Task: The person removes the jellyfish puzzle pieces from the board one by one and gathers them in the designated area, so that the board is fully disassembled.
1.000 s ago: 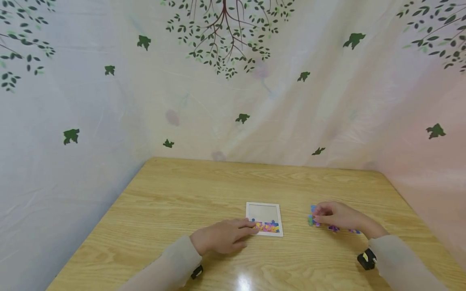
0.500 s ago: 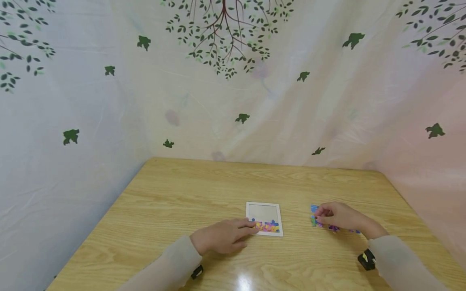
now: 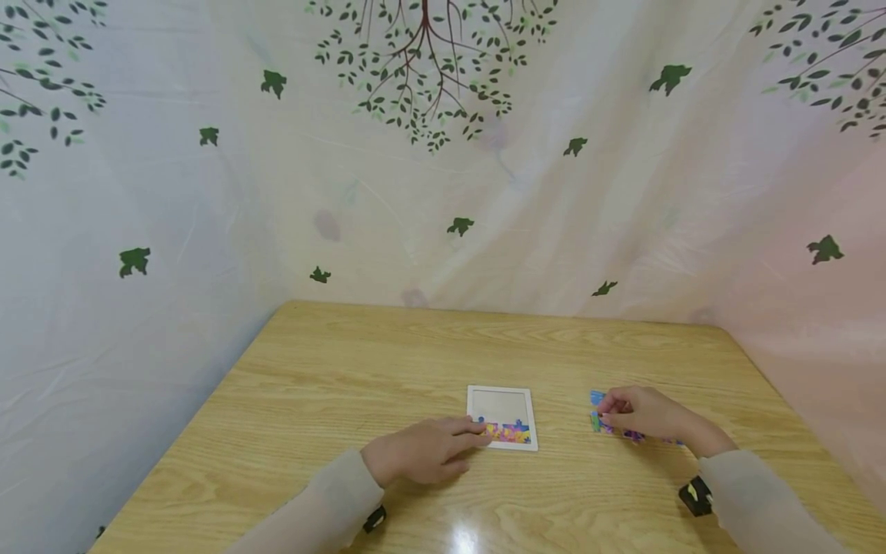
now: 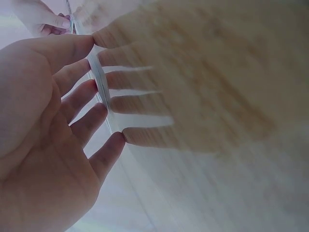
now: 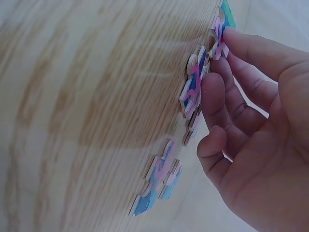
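My left hand (image 3: 429, 450) rests with spread, nearly straight fingers at the lower left of a white puzzle frame (image 3: 534, 415). Joined puzzle pieces (image 3: 511, 433) in yellow, pink and purple line its bottom; the tray above them shows bare. In the left wrist view, the fingertips of the left hand (image 4: 63, 111) meet the frame's thin edge (image 4: 100, 82). To the right, my right hand (image 3: 647, 412) pinches a pink and purple puzzle piece (image 5: 218, 38) between thumb and finger, low over the table. A blue-green piece (image 5: 229, 18) overlaps it in the right wrist view.
Loose puzzle pieces (image 5: 194, 84) lie under and beside the right hand, with blue and pink ones (image 5: 153, 181) closer to the wrist. The wooden table (image 3: 332, 369) reaches back to a leaf-printed curtain (image 3: 388, 192).
The right hand's fingers have shifted very slightly right over the loose pieces since a second ago, and the piece there has turned a little. The left hand has kept its place on the frame.
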Demonstrator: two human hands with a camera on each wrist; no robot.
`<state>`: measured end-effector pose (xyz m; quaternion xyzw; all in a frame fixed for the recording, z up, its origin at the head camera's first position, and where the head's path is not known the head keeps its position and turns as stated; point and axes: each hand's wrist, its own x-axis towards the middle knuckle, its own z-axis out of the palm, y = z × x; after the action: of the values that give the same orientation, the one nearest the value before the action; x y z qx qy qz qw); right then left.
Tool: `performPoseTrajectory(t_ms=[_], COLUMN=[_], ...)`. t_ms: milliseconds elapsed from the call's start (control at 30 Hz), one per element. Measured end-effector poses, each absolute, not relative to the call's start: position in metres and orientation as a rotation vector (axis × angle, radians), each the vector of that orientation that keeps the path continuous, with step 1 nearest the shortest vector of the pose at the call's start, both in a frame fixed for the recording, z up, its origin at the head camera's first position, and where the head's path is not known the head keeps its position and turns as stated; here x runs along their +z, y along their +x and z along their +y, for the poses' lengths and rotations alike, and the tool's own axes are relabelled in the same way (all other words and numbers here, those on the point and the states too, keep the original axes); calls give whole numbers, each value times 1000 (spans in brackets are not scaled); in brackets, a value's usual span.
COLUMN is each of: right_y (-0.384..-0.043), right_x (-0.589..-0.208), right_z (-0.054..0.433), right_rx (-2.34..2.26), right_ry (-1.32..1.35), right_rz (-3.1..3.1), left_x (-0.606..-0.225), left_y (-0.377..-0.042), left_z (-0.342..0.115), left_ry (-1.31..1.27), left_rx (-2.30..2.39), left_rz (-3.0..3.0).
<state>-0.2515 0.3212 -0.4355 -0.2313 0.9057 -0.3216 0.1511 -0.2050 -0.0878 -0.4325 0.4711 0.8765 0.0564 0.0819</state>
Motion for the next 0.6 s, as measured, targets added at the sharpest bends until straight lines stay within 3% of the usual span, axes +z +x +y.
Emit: performPoseTrajectory(t_ms=[600], right_y=[-250], right_x=[-435], right_z=[319], right_rx=[-962], right_ry=[-653], right_rz=[2582], left_x=[-431], left_y=[-204], left_z=[-88], left_ry=[1416], left_rx=[177], left_rz=[2625])
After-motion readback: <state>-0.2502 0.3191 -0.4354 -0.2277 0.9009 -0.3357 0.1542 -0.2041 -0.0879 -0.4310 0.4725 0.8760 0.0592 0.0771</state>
